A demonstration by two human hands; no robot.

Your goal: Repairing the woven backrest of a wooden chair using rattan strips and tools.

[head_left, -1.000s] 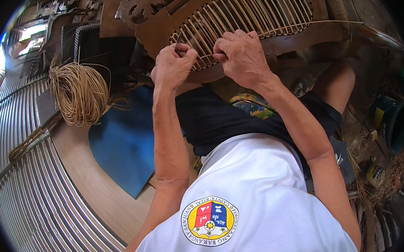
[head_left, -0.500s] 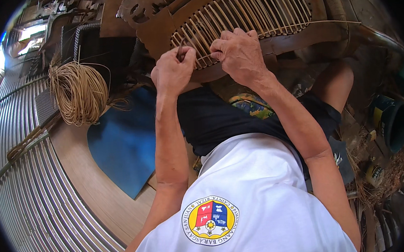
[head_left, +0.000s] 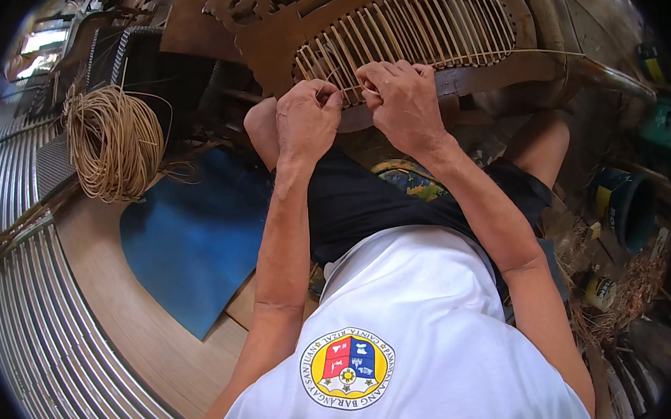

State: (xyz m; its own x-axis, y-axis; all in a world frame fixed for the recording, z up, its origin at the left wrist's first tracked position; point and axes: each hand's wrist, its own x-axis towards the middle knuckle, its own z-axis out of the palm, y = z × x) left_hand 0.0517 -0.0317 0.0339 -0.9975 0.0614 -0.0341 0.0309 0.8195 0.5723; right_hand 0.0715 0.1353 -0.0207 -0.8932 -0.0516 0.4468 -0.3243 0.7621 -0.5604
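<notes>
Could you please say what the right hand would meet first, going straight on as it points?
Probably the pale strands strung across the brown frame, just beyond the right hand; the exact depth is unclear.

Showing pale cane strands [head_left: 436, 31] spanning, in near-parallel rows, the oval opening of a carved brown wooden frame [head_left: 273, 46]; trailing one thin strand [head_left: 546, 51] past the frame's right edge.

Ribbed panel [head_left: 73, 345] on L, w/ bright light [head_left: 44, 41] top L.
</notes>
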